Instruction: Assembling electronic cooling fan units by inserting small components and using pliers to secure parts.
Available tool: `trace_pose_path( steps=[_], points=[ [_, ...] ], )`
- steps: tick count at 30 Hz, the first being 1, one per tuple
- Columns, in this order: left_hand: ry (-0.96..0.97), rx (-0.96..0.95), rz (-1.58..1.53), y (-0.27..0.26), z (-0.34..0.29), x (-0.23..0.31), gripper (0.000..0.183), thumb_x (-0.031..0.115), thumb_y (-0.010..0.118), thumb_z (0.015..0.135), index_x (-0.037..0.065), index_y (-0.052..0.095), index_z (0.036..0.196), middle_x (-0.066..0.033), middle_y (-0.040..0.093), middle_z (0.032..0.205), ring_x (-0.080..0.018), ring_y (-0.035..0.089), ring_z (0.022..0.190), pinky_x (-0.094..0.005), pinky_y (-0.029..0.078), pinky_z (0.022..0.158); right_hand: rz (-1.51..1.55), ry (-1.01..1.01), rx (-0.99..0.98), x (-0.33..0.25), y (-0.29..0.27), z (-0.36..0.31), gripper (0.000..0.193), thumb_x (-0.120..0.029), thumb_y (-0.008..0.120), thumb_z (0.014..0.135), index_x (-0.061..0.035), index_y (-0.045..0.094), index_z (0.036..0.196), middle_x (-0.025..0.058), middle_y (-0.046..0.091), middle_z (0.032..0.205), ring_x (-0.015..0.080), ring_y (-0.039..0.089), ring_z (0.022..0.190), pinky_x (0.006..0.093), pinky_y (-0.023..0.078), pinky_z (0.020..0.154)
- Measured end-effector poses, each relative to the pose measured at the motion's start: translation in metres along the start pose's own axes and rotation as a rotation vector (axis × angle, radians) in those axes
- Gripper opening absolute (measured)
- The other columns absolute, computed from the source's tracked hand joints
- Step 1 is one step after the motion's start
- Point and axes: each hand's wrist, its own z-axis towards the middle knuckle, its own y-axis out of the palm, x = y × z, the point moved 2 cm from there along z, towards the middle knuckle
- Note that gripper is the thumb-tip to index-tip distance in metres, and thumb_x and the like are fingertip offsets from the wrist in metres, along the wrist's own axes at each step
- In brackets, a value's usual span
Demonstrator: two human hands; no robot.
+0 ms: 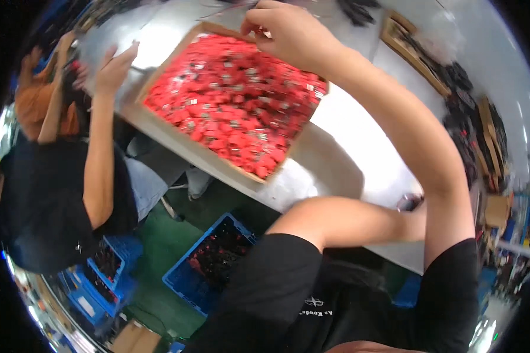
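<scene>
A shallow cardboard box (pixel 203 152) full of small red pieces with silvery metal bits lies on the table. My right hand (pixel 285 32) is over the box's far edge, its fingers curled together in a pinch. What they hold, if anything, I cannot make out. My left forearm (pixel 359 226) crosses low over the table toward the right, and the left hand is hidden behind my right arm. A small dark and reddish thing (pixel 409 202) shows on the table beside the left wrist.
A co-worker (pixel 53 200) in a dark top stands at left, hands raised near a clear plastic bag (pixel 109 44). Cardboard trays (pixel 418 56) and black cables (pixel 356 10) lie farther right and back. A blue crate (pixel 185 279) of dark and red parts sits on the green floor.
</scene>
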Motion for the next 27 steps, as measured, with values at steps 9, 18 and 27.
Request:
trace_pose_path(
  steps=[9,18,27],
  points=[
    [-0.065,-0.394,0.187,-0.049,0.011,-0.001,0.059,0.048,0.079,0.081,0.011,0.061,0.123,-0.0123,0.067,0.112,-0.0313,0.066,0.099,-0.044,0.052,0.083,0.319,1.231,-0.192,-0.036,-0.282,-0.359,0.021,-0.004,0.067,0.094,-0.0027,0.068,0.115,0.0007,0.067,0.105,0.0078,0.063,0.09,0.0256,0.052,0.08],
    [-0.004,-0.456,0.252,-0.043,0.013,0.0,0.058,0.053,0.078,0.082,0.011,0.059,0.117,-0.0097,0.062,0.103,-0.0293,0.063,0.09,-0.0423,0.053,0.074,0.103,1.412,-0.108,-0.115,-0.343,-0.554,0.02,-0.01,0.074,0.091,-0.0084,0.07,0.111,0.0032,0.068,0.108,0.015,0.065,0.097,0.0283,0.052,0.081],
    [0.01,-0.474,0.241,-0.048,0.022,0.007,0.06,0.048,0.077,0.083,0.003,0.06,0.12,-0.0111,0.06,0.104,-0.0281,0.059,0.083,-0.0403,0.05,0.071,0.167,1.226,-0.083,-0.109,-0.355,-0.571,0.019,-0.009,0.077,0.089,-0.0042,0.067,0.104,0.0064,0.067,0.109,0.0195,0.067,0.098,0.0314,0.054,0.085]
  ],
)
